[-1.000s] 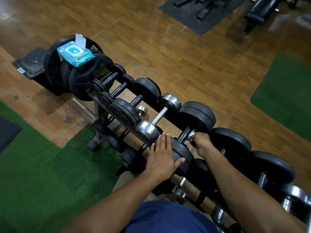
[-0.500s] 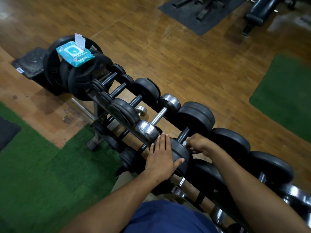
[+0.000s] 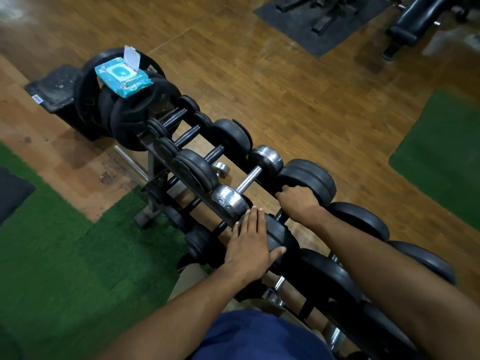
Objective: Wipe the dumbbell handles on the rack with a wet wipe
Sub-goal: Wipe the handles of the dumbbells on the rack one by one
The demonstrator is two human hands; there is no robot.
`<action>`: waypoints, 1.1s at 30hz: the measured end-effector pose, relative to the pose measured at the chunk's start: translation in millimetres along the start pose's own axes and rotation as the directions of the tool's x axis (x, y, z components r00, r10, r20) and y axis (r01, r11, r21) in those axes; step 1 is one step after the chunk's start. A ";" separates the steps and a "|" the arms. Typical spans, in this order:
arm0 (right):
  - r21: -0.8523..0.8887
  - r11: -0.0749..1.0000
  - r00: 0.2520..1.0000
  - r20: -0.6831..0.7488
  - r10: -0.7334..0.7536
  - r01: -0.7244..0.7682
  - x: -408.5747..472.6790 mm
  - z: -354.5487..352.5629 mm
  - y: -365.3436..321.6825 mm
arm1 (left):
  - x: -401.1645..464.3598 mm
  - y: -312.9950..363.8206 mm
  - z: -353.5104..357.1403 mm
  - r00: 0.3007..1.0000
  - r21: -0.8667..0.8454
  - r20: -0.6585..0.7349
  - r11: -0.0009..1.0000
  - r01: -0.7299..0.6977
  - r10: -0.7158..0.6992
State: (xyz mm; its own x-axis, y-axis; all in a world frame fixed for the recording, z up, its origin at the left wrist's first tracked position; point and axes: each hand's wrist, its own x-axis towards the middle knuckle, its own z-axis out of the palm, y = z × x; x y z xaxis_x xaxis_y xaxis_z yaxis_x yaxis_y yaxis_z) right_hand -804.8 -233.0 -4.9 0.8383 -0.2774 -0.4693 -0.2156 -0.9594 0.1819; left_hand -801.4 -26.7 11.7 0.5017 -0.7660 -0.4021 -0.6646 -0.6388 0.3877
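A long rack holds a row of dumbbells. My left hand rests flat, fingers straight, on the near head of a black dumbbell. My right hand curls round the far end of that dumbbell's handle, right against the far head. The wet wipe is hidden inside the right hand's fingers. A chrome dumbbell lies just left of it. A blue pack of wet wipes, lid flipped up, sits on the black weight plates at the rack's far end.
More black dumbbells continue to the right, and a lower tier holds others. Green turf lies left of the rack, a green mat lies at the right. A bench and a dark mat stand at the back.
My right hand slid along the handle from its near part up to the far head. The white wipe, visible in its fingers before, is now covered. The left hand stayed put.
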 end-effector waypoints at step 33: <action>0.784 -0.236 0.787 0.608 0.105 -0.574 -41.3 63.2 -7.3 | 1.7 -0.7 2.1 0.999 0.032 -0.012 0.999 -0.029 0.029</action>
State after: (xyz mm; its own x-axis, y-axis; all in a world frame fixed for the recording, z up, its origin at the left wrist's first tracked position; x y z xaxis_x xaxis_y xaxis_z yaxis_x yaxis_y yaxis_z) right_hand -869.5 -217.8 -41.5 0.3332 -0.3502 -0.8754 -0.8226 0.3456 -0.4514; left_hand -801.2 -27.4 9.0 0.4884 -0.7852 -0.3807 -0.6961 -0.6136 0.3727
